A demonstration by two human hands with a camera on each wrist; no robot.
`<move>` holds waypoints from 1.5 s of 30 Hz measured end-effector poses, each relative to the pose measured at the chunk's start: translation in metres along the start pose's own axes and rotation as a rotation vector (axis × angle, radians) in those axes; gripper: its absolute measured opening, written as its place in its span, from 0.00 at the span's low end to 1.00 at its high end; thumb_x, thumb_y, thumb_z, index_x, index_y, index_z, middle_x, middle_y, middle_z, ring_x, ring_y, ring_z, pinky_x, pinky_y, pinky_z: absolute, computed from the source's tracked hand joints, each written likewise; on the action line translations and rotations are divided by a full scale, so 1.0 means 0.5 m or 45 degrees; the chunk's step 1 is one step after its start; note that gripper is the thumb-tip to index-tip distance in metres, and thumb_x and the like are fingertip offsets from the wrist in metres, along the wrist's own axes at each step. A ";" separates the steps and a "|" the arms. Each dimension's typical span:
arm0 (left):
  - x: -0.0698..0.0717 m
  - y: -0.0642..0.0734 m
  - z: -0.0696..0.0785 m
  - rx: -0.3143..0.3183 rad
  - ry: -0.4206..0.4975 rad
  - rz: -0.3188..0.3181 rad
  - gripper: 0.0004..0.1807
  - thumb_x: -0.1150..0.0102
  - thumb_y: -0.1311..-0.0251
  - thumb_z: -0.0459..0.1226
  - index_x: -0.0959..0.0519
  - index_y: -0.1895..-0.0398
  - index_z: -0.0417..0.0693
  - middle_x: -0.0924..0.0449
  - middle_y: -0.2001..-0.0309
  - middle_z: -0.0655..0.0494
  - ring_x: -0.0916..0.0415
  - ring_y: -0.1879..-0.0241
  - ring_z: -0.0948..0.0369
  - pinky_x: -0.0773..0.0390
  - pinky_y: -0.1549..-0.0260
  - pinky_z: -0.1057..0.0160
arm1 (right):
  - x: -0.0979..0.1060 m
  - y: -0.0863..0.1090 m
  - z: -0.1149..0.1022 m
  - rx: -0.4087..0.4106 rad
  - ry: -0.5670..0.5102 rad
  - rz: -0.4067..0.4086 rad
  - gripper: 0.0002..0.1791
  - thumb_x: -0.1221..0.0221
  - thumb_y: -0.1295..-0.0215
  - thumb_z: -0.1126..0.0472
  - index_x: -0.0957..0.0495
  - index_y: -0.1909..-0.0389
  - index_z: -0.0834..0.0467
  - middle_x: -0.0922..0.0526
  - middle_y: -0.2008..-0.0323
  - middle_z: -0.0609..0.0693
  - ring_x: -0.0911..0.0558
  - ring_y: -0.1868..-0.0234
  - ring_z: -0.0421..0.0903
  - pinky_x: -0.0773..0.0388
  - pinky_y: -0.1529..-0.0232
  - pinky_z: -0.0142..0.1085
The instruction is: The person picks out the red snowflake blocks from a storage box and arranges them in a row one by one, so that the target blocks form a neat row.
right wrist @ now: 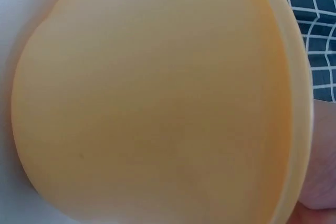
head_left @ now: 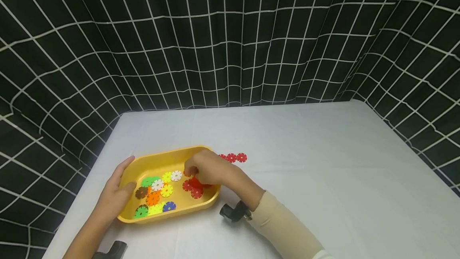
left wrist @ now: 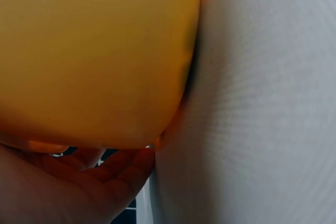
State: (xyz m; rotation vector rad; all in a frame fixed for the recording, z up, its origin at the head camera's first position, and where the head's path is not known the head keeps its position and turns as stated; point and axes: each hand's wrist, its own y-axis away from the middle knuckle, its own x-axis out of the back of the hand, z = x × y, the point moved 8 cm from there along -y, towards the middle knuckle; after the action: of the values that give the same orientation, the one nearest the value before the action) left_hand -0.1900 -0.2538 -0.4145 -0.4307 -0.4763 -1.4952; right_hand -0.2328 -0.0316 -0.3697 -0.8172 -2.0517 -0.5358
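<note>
A yellow plastic tray (head_left: 154, 161) sits on the table's left side, holding flower-shaped notched discs. Its left end is held by my left hand (head_left: 114, 197), with the thumb inside the rim and the fingers along the outer wall. My right hand (head_left: 208, 168) reaches over the right end of the tray, fingers bent down among red discs (head_left: 196, 193). Whether it pinches one is hidden by the hand. Left of these discs lie yellow (head_left: 166, 190), white (head_left: 176, 176), orange (head_left: 152, 199), green (head_left: 141, 211), brown (head_left: 141, 192) and blue (head_left: 169, 206) discs.
Just beyond the tray's right end, a row of red discs (head_left: 231, 158) lies on the white tablecloth (head_left: 305, 163). A black curtain with white grid lines (head_left: 233, 43) surrounds the table's back and sides. Both wrists carry dark camera mounts (head_left: 233, 212).
</note>
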 end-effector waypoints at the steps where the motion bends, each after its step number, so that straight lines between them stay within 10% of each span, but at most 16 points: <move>1: 0.000 0.000 -0.001 0.003 -0.002 -0.002 0.41 0.54 0.33 0.26 0.53 0.19 0.50 0.55 0.22 0.38 0.55 0.26 0.34 0.48 0.35 0.28 | 0.003 0.000 0.003 -0.013 -0.019 0.008 0.14 0.36 0.42 0.76 0.12 0.61 0.56 0.16 0.68 0.44 0.22 0.64 0.40 0.22 0.67 0.23; 45: 0.000 0.001 0.004 0.006 -0.003 0.001 0.40 0.55 0.33 0.27 0.53 0.19 0.51 0.53 0.22 0.38 0.53 0.27 0.34 0.47 0.36 0.27 | 0.076 0.010 0.067 -0.091 -0.417 0.118 0.08 0.37 0.39 0.75 0.15 0.62 0.64 0.17 0.70 0.47 0.19 0.65 0.45 0.17 0.61 0.30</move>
State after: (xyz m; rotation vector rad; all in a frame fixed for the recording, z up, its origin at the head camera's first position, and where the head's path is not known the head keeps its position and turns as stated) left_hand -0.1893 -0.2530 -0.4129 -0.4287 -0.4818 -1.4928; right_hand -0.2640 0.0062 -0.3565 -1.0962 -2.2866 -0.4482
